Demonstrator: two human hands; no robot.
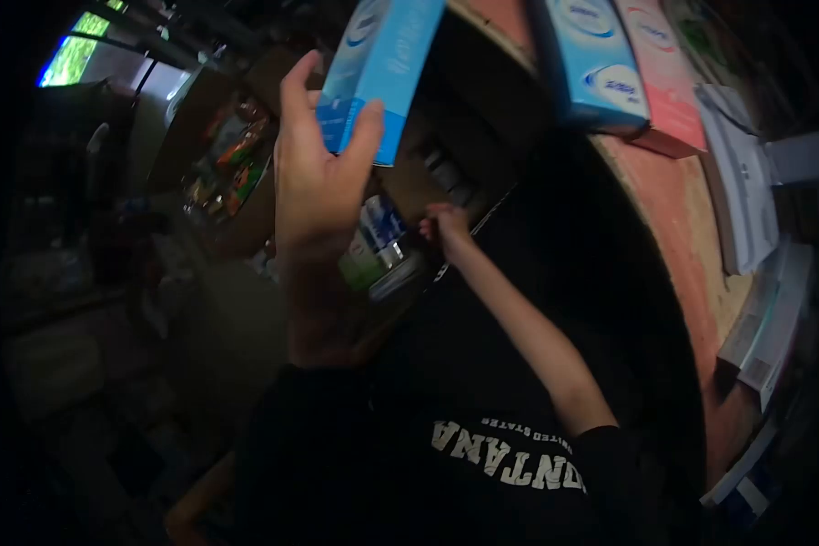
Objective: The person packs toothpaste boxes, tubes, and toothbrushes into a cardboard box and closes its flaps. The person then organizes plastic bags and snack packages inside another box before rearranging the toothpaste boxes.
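Note:
A blue box (373,82) with white lettering stands tilted at the top, and my left hand (328,173) grips its lower end between thumb and fingers. Lower and to the right, my right hand (446,227) has its fingers curled in; it is small and dim, so anything inside it is hidden. Near that hand are a blue-and-white pack (382,221) and a green-and-white pack (361,262), in what looks like a dark open carton. My dark shirt (510,455) with white letters fills the lower middle.
On a curved wooden surface (651,196) at the right lie another blue box (591,64), a pink box (662,73) and a white pack (742,182), with more flat packs below. Orange and green packets (241,159) are in a carton at the left. The left side is dark.

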